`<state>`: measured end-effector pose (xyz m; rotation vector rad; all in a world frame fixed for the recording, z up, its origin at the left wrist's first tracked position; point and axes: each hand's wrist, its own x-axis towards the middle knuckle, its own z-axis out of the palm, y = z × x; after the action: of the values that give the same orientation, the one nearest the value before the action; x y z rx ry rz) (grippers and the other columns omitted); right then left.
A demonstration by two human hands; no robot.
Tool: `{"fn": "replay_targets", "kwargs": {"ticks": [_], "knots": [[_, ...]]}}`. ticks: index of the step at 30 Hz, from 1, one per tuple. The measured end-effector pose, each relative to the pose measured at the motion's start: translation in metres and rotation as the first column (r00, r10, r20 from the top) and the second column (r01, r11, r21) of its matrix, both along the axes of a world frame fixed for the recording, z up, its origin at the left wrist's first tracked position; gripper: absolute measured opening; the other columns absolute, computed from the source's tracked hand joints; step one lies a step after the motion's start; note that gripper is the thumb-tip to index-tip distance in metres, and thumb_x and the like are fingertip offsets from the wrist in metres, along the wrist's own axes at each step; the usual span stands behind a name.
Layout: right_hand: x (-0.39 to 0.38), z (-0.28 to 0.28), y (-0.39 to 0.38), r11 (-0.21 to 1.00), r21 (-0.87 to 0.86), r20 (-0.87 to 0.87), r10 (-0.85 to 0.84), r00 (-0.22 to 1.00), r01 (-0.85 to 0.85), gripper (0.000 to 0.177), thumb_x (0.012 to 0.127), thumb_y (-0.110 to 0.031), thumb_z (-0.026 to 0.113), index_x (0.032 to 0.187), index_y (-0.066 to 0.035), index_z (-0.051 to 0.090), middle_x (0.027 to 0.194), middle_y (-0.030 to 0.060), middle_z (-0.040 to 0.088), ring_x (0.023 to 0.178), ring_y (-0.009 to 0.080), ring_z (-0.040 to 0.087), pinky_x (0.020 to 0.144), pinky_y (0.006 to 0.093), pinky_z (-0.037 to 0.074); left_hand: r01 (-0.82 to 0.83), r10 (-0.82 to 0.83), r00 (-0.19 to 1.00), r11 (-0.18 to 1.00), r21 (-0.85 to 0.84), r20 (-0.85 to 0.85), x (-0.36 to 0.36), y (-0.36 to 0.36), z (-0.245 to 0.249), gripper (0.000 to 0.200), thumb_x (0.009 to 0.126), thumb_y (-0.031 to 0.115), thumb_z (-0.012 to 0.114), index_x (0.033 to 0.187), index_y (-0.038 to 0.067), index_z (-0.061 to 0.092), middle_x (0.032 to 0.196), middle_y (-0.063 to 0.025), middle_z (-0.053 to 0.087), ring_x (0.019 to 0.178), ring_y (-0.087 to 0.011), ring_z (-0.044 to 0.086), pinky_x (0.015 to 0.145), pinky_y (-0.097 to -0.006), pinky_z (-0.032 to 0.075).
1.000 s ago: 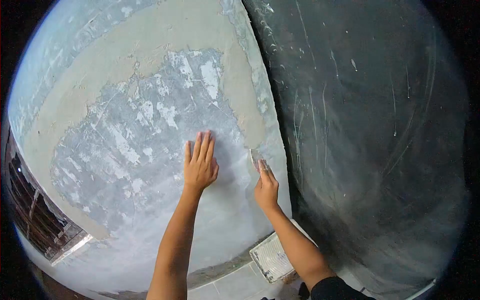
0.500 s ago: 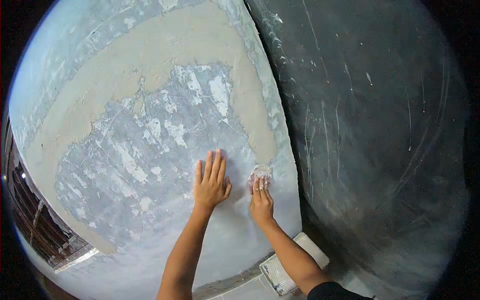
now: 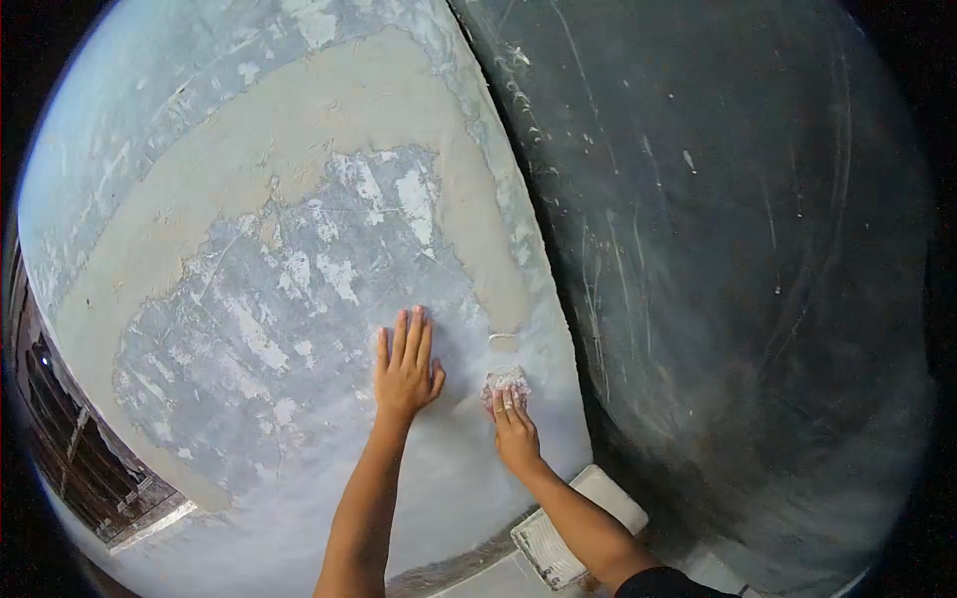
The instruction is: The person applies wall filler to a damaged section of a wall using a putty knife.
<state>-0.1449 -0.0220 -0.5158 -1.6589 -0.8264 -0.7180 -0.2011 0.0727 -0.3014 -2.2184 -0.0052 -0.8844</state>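
My left hand lies flat on the wall, its fingers pointing up. To its right, my right hand grips a small putty scraper, its face smeared with whitish filler. Just above the scraper's blade a short patch of putty with a raised ridge marks the surface. Higher up, a wide beige band of putty arcs around a rough, patchy grey area.
A dark, scratched and spattered wall meets the pale one along a vertical edge on the right. Below my right forearm sits a white, ridged plastic-looking tray or lid. At the lower left is an opening with bars.
My right hand has drawn the scraper down the wall, and a short putty patch now shows above it. My left hand stays flat on the wall. The view has shifted slightly.
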Motion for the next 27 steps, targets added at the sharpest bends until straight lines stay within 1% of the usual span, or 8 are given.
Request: {"fn": "replay_targets", "kwargs": {"ticks": [6, 9, 12, 16, 19, 21, 24, 27], "knots": [[0.011, 0.011, -0.058, 1.0, -0.003, 0.073, -0.004, 0.997, 0.004, 0.044, 0.076, 0.005, 0.056, 0.12, 0.004, 0.055, 0.115, 0.0225, 0.061, 0.11, 0.0378, 0.057, 0.097, 0.0452, 0.045, -0.016, 0.014, 1.0, 0.998, -0.064, -0.026, 0.003, -0.014, -0.003, 0.068, 0.077, 0.024, 0.053, 0.139, 0.001, 0.039, 0.153, -0.0125, 0.028, 0.143, -0.0285, 0.023, 0.115, -0.0499, 0.015], [0.025, 0.048, -0.084, 0.998, 0.039, -0.185, 0.058, 0.981, -0.051, 0.027, 0.075, 0.008, 0.052, 0.1, 0.0, 0.056, 0.096, 0.0175, 0.064, 0.093, 0.0369, 0.059, 0.08, 0.0454, 0.047, 0.028, -0.033, 0.998, 0.995, -0.094, -0.048, 0.009, -0.018, 0.004, 0.072, 0.075, 0.019, 0.054, 0.141, -0.001, 0.032, 0.153, -0.0149, 0.025, 0.143, -0.032, 0.019, 0.115, -0.0526, 0.012], [0.051, 0.083, -0.097, 0.957, 0.282, -0.15, 0.115, 0.982, -0.069, 0.026, 0.076, 0.01, 0.05, 0.099, 0.0, 0.054, 0.096, 0.0184, 0.063, 0.094, 0.0377, 0.059, 0.081, 0.0442, 0.047, 0.072, -0.075, 0.996, 0.995, -0.063, -0.048, 0.014, -0.02, 0.018, 0.073, 0.075, 0.018, 0.054, 0.142, -0.001, 0.031, 0.153, -0.0149, 0.024, 0.143, -0.0315, 0.019, 0.115, -0.0522, 0.011], [0.085, 0.109, -0.097, 0.929, 0.362, -0.229, 0.168, 0.959, -0.077, 0.029, 0.077, 0.012, 0.05, 0.103, -0.001, 0.054, 0.097, 0.0187, 0.063, 0.094, 0.0383, 0.06, 0.081, 0.0426, 0.048, 0.01, -0.007, 0.998, 0.999, 0.046, -0.068, 0.014, -0.015, 0.034, 0.069, 0.078, 0.025, 0.052, 0.141, 0.001, 0.036, 0.152, -0.0125, 0.028, 0.142, -0.0264, 0.024, 0.115, -0.0477, 0.015], [0.102, 0.114, -0.087, 0.897, 0.417, -0.139, 0.225, 0.964, -0.149, 0.031, 0.078, 0.012, 0.052, 0.106, -0.001, 0.053, 0.099, 0.0185, 0.063, 0.094, 0.0359, 0.062, 0.082, 0.0395, 0.048, 0.033, -0.026, 0.994, 0.997, 0.065, -0.109, 0.016, -0.011, 0.031, 0.07, 0.077, 0.022, 0.052, 0.141, 0.001, 0.034, 0.153, -0.0135, 0.026, 0.143, -0.0288, 0.022, 0.116, -0.0489, 0.013], [0.1, 0.118, -0.08, 0.839, 0.465, -0.18, 0.401, 0.898, -0.281, 0.034, 0.078, 0.012, 0.052, 0.11, -0.001, 0.053, 0.101, 0.0172, 0.062, 0.095, 0.0321, 0.063, 0.083, 0.0369, 0.048, 0.049, -0.043, 0.996, 0.996, 0.077, -0.077, 0.018, -0.008, 0.029, 0.07, 0.077, 0.023, 0.052, 0.141, 0.001, 0.035, 0.152, -0.0134, 0.027, 0.142, -0.0286, 0.023, 0.116, -0.0485, 0.014], [0.105, 0.115, -0.062, 0.828, 0.455, -0.19, 0.45, 0.873, -0.328, 0.033, 0.08, 0.01, 0.049, 0.112, 0.0, 0.052, 0.102, 0.0114, 0.061, 0.096, 0.0198, 0.061, 0.087, 0.0313, 0.046, 0.05, -0.044, 0.997, 0.995, 0.089, -0.061, 0.016, -0.008, 0.027, 0.07, 0.077, 0.025, 0.052, 0.141, 0.001, 0.036, 0.151, -0.0132, 0.03, 0.141, -0.0285, 0.026, 0.115, -0.0484, 0.017], [0.128, 0.1, -0.047, 0.804, 0.524, -0.192, 0.432, 0.881, -0.28, 0.034, 0.08, 0.01, 0.048, 0.112, -0.001, 0.053, 0.102, 0.0108, 0.061, 0.096, 0.0194, 0.06, 0.086, 0.031, 0.046, 0.001, 0.002, 0.999, 0.995, 0.1, -0.032, 0.016, -0.01, 0.028, 0.068, 0.078, 0.028, 0.05, 0.14, 0.004, 0.039, 0.15, -0.0102, 0.034, 0.14, -0.0244, 0.029, 0.115, -0.0445, 0.017]]}}
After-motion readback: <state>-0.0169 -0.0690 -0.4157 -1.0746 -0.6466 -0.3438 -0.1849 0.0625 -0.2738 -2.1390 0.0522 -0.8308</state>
